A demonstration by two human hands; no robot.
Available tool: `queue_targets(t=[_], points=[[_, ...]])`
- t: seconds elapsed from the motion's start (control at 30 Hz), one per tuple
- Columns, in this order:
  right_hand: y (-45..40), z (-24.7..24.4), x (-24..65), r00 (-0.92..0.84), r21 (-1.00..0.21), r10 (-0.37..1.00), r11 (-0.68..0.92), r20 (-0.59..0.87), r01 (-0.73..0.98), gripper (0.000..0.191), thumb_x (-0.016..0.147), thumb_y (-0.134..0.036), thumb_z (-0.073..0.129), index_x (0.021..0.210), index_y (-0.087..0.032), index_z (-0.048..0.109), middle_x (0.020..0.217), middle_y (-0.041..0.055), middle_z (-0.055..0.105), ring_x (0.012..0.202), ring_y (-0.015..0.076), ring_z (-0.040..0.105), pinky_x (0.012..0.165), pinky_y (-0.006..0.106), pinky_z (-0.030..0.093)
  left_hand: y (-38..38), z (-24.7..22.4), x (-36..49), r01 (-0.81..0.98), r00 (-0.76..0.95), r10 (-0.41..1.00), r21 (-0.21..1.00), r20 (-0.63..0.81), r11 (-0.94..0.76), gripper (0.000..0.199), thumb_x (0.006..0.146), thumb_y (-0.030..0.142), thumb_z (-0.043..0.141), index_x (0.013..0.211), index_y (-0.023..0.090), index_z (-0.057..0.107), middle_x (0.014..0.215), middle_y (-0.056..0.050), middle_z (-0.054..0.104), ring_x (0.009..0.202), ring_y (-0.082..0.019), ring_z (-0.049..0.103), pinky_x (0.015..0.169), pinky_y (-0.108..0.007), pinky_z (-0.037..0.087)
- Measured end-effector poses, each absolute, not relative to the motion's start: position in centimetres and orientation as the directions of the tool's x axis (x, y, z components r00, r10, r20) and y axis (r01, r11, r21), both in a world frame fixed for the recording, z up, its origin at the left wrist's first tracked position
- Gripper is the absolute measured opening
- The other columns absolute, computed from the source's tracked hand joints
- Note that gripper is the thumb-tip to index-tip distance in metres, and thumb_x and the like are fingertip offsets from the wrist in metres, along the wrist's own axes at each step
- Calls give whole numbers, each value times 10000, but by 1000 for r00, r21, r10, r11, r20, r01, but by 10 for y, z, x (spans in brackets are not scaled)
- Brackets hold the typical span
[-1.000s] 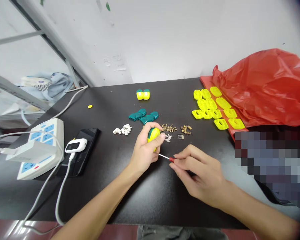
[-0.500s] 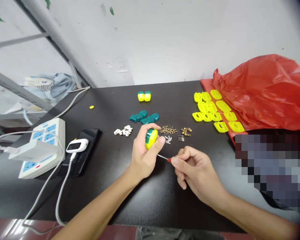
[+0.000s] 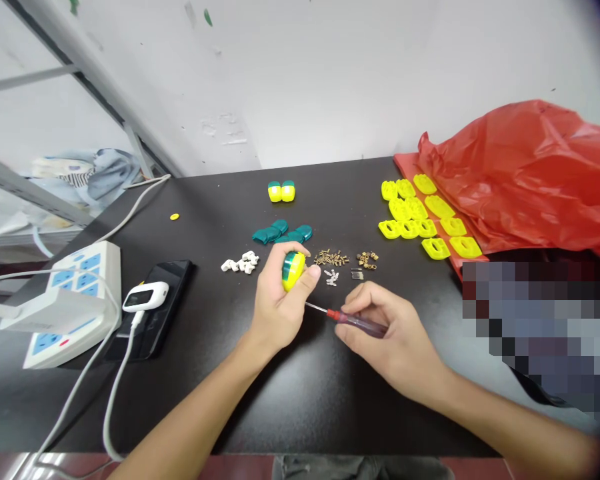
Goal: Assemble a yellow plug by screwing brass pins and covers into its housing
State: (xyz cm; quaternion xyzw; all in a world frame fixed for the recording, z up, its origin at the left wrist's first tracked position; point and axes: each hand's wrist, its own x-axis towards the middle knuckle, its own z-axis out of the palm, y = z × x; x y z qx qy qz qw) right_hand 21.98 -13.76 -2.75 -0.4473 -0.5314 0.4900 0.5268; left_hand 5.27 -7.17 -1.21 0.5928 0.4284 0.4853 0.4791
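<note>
The yellow-and-teal plastic capsule (image 3: 293,271) sits in my left hand (image 3: 280,300), wrapped by the fingers and thumb, just in from the near edge of the tabletop and about midway along it. Its long axis tilts from lower left up toward the far edge, with the teal part on the upper left. My right hand (image 3: 395,337) pinches a red-collared screwdriver (image 3: 356,321), its thin shaft pointing left. The hands are apart, but the screwdriver tip ends just beside my left hand.

Everything rests on a black tabletop (image 3: 330,407) against a scuffed white wall (image 3: 300,87). Directly beyond my hands lie brass screws (image 3: 331,257), small silver clips (image 3: 332,277), brass fittings (image 3: 367,260), white plastic pieces (image 3: 241,262) and curved teal shells (image 3: 280,233). Two more capsules (image 3: 281,191) stand further back. Toward the right, yellow shells (image 3: 410,213) are laid out in rows beside a crumpled red plastic bag (image 3: 525,180). Near the left edge I see a white power strip (image 3: 70,313) and a black phone (image 3: 155,313) with a white plug-in device (image 3: 145,297) on top. A pixelated patch (image 3: 540,333) hides the lower right.
</note>
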Motion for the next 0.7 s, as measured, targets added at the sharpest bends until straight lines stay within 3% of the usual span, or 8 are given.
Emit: queue_targets(t=[0.07,0.13,0.27,0.4,0.47,0.57,0.7], points=[[-139,-29,222,-87,-866,907,420,413,272,135,866,-91,655,816,-204,601,802,18,627,689,136,604,608,264,490,-68,-11,52,17,188,981,998,56,-61,254,891,381,711,1018,252,533,547,100,418,398,-53,298,389,-183,253],[-139,-31,225,-196,-660,785,605,587,445,158,915,-48,590,869,-196,621,819,43,663,722,141,639,637,257,511,-65,-10,53,11,197,980,1000,-23,22,263,869,376,721,991,245,528,521,105,415,382,-50,298,368,-168,244],[-139,-33,229,-336,-384,679,679,653,625,113,956,-77,577,934,-173,633,832,49,717,685,127,661,599,243,505,-64,-8,55,18,194,976,995,-97,96,279,833,372,733,964,236,528,509,106,420,369,-42,302,347,-149,238],[-140,-34,230,-412,-230,614,704,674,672,210,966,-92,539,784,-177,602,755,34,684,563,112,583,485,274,400,-69,-9,58,-4,227,963,988,-149,154,280,833,378,716,978,239,521,499,105,424,358,-48,295,334,-154,221],[-140,-34,230,-403,-301,636,713,658,634,258,957,-72,526,727,-183,563,723,26,642,539,103,528,481,272,369,-70,-10,58,5,237,964,992,-122,124,261,850,376,704,986,241,526,488,110,401,367,-51,288,348,-159,228],[-139,-34,226,-289,-558,738,659,610,504,234,948,-82,545,739,-187,534,706,13,585,580,105,498,522,257,374,-72,-14,56,38,225,974,999,-19,11,233,877,375,695,990,239,543,507,105,396,399,-57,307,389,-175,263],[-141,-33,220,-114,-867,901,433,418,247,232,954,-165,587,738,-197,511,672,-18,539,584,96,477,555,246,392,-72,-17,54,82,181,976,987,123,-140,244,887,391,698,1009,233,558,566,90,422,440,-70,334,431,-207,285]])
